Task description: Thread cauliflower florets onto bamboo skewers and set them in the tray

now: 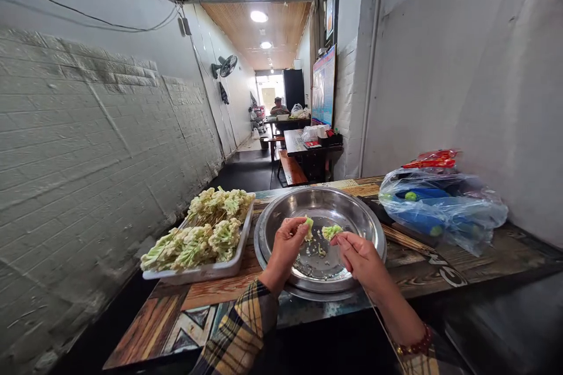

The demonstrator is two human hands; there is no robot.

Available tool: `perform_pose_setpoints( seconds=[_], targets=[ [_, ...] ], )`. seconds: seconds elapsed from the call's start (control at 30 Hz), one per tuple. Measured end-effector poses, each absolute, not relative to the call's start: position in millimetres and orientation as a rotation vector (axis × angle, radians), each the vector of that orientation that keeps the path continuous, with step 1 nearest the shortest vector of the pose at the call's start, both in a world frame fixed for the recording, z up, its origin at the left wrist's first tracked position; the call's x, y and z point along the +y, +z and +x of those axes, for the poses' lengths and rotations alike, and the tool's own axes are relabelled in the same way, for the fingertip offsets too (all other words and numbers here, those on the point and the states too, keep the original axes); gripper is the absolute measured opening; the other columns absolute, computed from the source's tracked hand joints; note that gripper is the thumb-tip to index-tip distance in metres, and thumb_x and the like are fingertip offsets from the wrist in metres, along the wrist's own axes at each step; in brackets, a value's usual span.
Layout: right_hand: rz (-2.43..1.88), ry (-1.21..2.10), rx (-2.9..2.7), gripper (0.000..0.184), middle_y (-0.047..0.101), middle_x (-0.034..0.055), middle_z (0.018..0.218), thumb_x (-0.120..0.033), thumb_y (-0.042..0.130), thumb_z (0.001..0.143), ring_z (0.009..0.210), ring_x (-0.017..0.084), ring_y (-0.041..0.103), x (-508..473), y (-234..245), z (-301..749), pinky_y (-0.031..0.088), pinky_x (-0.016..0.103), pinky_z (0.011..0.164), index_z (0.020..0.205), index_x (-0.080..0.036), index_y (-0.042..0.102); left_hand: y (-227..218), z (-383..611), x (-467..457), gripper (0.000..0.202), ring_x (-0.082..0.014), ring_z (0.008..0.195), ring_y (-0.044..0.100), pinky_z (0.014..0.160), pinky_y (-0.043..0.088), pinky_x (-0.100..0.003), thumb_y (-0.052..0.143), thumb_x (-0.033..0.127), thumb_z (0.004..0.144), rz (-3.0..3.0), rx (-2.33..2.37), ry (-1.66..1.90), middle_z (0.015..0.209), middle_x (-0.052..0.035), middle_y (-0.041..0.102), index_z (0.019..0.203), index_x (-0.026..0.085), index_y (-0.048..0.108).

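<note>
Over a wide steel basin [268, 211], my left hand [288, 246] pinches a small green-white cauliflower floret [309, 227] between thumb and fingers. My right hand [357, 255] is closed on a thin skewer [383, 328], whose shaft runs down under the wrist. Another cauliflower floret [331, 232] sits at the fingertips of that hand, at the skewer's upper end. The two florets are a small gap apart. Crumbs and small bits of cauliflower lie scattered on the basin's bottom. To the left, a white tray [193, 273] is heaped with cauliflower pieces [193, 246].
Bare skewers [409, 240] lie on the wood-patterned table [220, 293] right of the basin. Behind them rests a clear plastic bag [444, 205] with blue and green contents. Farther off are a bench [292, 169], more tables and a seated person [279, 107].
</note>
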State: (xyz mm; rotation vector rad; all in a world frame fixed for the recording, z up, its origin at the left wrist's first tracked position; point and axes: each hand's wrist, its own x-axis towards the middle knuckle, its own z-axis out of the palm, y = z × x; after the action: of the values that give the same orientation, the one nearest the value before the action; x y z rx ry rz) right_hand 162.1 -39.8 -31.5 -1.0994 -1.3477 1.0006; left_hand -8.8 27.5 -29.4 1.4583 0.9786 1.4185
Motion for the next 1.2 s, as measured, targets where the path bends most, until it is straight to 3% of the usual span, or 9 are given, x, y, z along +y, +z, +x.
perform_pose_setpoints(
  seconds=[0.17, 0.3, 0.43, 0.63, 0.77, 0.93, 1.2],
  targets=[
    [-1.123, 1.006, -1.355, 0.045, 0.034, -0.0097, 0.043, -0.061, 0.046, 0.086, 0.037, 0.008, 0.027, -42.5, -34.2, 156.2, 0.020, 0.022, 0.039, 0.085, -0.017, 0.059, -25.6, -8.1, 23.3, 0.028, -0.0121, 0.065, 0.052, 0.055, 0.039, -0.022, 0.070, 0.040, 0.073, 1.284, 0.862, 1.342, 0.071, 0.0004, 0.059, 0.090, 0.019, 0.067],
    [-1.140, 0.955, -1.498, 0.041, 0.037, -0.0086, 0.043, -0.055, 0.041, 0.090, 0.038, 0.010, 0.035, -43.5, -37.0, 155.5, 0.026, 0.023, 0.042, 0.086, -0.018, 0.059, -19.9, -6.5, 19.4, 0.025, -0.0137, 0.074, 0.060, 0.072, 0.047, -0.027, 0.073, 0.033, 0.070, 1.149, 0.704, 1.256, 0.081, -0.0031, 0.067, 0.088, 0.017, 0.067],
    [-1.199, 0.784, -1.677, 0.036, 0.043, -0.0063, 0.047, -0.044, 0.038, 0.094, 0.044, 0.012, 0.043, -45.9, -32.9, 153.3, 0.035, 0.024, 0.049, 0.084, -0.019, 0.061, -16.0, -7.7, 16.2, 0.017, -0.0170, 0.090, 0.061, 0.086, 0.045, -0.030, 0.070, 0.026, 0.071, 1.084, 0.626, 1.276, 0.097, -0.0058, 0.069, 0.085, 0.017, 0.071],
    [-1.255, 0.675, -1.815, 0.032, 0.047, -0.0048, 0.050, -0.035, 0.037, 0.095, 0.048, 0.013, 0.049, -50.0, -28.1, 150.4, 0.037, 0.025, 0.054, 0.083, -0.019, 0.061, -17.9, -10.0, 15.6, 0.022, -0.0193, 0.100, 0.058, 0.084, 0.046, -0.028, 0.068, 0.019, 0.071, 1.163, 0.640, 1.278, 0.115, -0.0078, 0.064, 0.093, 0.017, 0.070],
    [-1.275, 0.636, -1.840, 0.031, 0.049, -0.0044, 0.050, -0.035, 0.037, 0.095, 0.049, 0.014, 0.052, -50.9, -29.7, 150.3, 0.039, 0.025, 0.055, 0.084, -0.019, 0.061, -20.4, -10.1, 17.3, 0.045, -0.0158, 0.093, 0.059, 0.076, 0.046, -0.025, 0.068, 0.010, 0.067, 1.123, 0.608, 1.310, 0.115, -0.0057, 0.064, 0.111, 0.022, 0.062],
    [-1.289, 0.619, -1.794, 0.032, 0.051, -0.0037, 0.050, -0.036, 0.037, 0.095, 0.048, 0.015, 0.052, -50.5, -29.9, 149.6, 0.039, 0.025, 0.054, 0.085, -0.019, 0.062, -22.5, -12.4, 18.5, 0.037, -0.0160, 0.089, 0.060, 0.071, 0.044, -0.023, 0.072, 0.012, 0.065, 1.110, 0.625, 1.292, 0.103, -0.0071, 0.069, 0.102, 0.017, 0.068],
    [-1.303, 0.622, -1.797, 0.032, 0.052, -0.0036, 0.050, -0.036, 0.036, 0.095, 0.048, 0.015, 0.053, -52.5, -26.5, 149.9, 0.039, 0.025, 0.054, 0.088, -0.019, 0.063, -21.2, -13.5, 15.7, 0.043, -0.0127, 0.076, 0.060, 0.065, 0.042, -0.023, 0.078, 0.019, 0.064, 1.041, 0.589, 1.208, 0.092, -0.0058, 0.071, 0.106, 0.019, 0.069]
  ],
)
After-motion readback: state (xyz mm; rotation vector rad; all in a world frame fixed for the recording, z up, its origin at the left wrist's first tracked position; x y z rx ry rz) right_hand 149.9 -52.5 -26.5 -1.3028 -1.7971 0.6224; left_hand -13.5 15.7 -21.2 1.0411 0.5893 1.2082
